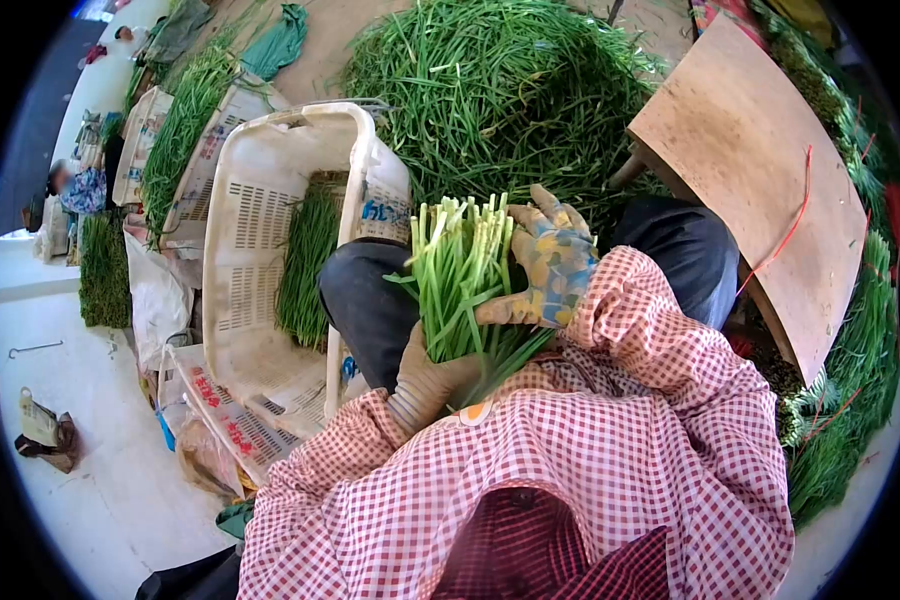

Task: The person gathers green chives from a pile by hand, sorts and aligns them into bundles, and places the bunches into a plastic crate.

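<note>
A bunch of garlic chives (462, 260) stands upright in front of my chest, pale cut ends up and green leaves hanging below. My left hand (428, 378), in a light glove, is closed around its lower left part; some of those fingers are hidden by the leaves. My right hand (545, 268), in a patterned yellow and blue glove, rests against the bunch's right side. Its thumb points across the stems while the other fingers are spread upward. Both sleeves are red-and-white checked.
A large heap of loose chives (500, 90) lies ahead. To the left stands a white plastic crate (232, 225) with chives (308, 265) inside. A wooden board (760, 170) with a red string (802, 200) is at right. Another person (85, 188) is far left.
</note>
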Demonstrator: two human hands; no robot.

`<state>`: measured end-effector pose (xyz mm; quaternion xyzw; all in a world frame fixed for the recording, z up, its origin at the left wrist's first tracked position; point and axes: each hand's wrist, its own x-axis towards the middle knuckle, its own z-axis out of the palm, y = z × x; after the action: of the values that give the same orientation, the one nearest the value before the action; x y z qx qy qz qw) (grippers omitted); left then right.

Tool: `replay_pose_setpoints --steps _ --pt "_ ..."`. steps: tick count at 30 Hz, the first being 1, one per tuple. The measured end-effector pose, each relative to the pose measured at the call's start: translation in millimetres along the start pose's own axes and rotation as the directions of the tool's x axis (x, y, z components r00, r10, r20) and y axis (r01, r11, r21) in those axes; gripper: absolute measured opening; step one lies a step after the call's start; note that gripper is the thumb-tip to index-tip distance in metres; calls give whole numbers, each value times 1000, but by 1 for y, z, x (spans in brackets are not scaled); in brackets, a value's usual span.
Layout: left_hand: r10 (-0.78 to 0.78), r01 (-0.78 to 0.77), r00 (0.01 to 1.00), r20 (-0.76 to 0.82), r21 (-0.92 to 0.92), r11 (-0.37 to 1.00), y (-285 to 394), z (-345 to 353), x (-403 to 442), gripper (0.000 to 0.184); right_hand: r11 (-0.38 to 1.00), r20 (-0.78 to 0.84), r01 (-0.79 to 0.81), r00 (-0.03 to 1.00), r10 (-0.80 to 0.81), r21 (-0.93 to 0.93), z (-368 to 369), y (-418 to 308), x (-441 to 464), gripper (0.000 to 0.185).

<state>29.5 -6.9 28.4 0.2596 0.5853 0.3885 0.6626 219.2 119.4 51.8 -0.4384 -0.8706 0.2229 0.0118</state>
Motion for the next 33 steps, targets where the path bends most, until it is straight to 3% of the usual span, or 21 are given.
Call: replay_pose_setpoints --steps 1,3,4,5,7,8,9,11,14,18,21,22,24,25,27,30,32,33 --pt "18 -16 999 -46 46 999 -4 -2 -1 71 1000 4 5 1000 -5 0 3 0 2 101" --pt "30 -29 999 -43 25 999 -8 -6 0 73 997 20 73 997 -73 -13 15 4 6 88" --pt "5 -4 1000 -25 21 1000 -7 -7 1 74 991 -37 131 991 -132 -5 19 9 7 73" --pt "-19 19 1000 -5 17 1000 -7 -7 2 76 991 -33 134 990 -134 -9 30 16 10 73" --pt "-12 12 1000 23 -17 1000 -7 -6 5 76 937 -67 281 960 -273 206 47 30 18 64" --pt "-6 8 999 49 -45 999 -7 -7 6 76 896 -83 431 902 -423 109 43 40 23 55" --pt "-7 10 999 49 -47 999 -8 -8 7 76 896 -81 430 902 -424 110 50 45 25 55" --pt "-7 11 998 70 -60 998 -13 -11 8 77 828 -279 529 837 -471 187 70 57 29 41" --pt "-118 147 982 149 -200 969 2 -12 7 77 811 -225 529 846 -483 250 73 65 30 31" --pt "-151 176 983 103 -325 929 11 -4 -1 75 853 -102 485 874 -475 193 60 92 56 18" --pt "-129 139 990 60 -204 969 1 -8 0 73 908 -182 400 908 -376 121 32 124 98 11" --pt "-136 143 989 52 -177 974 1 -8 -1 74 898 -210 243 962 -174 366 14 129 112 12" --pt "-134 140 990 42 -159 977 0 -9 2 74 638 -111 -62 967 228 768 -30 133 136 14" --pt "-112 116 993 34 -110 987 -2 -8 3 76 588 -34 -126 967 253 799 -49 126 135 17" --pt "-101 102 995 22 -66 993 -1 -7 2 78 657 174 -128 985 -5 743 -66 94 113 32" --pt "-140 142 990 31 -106 984 4 -3 5 79 719 343 80 838 -424 690 -49 62 95 58" --pt "-128 132 990 54 -74 988 -2 -7 7 77 613 98 386 788 -607 689 11 94 117 52" --pt "-135 138 990 52 -70 988 0 -7 6 77 764 17 485 840 -542 425 -18 65 101 46"
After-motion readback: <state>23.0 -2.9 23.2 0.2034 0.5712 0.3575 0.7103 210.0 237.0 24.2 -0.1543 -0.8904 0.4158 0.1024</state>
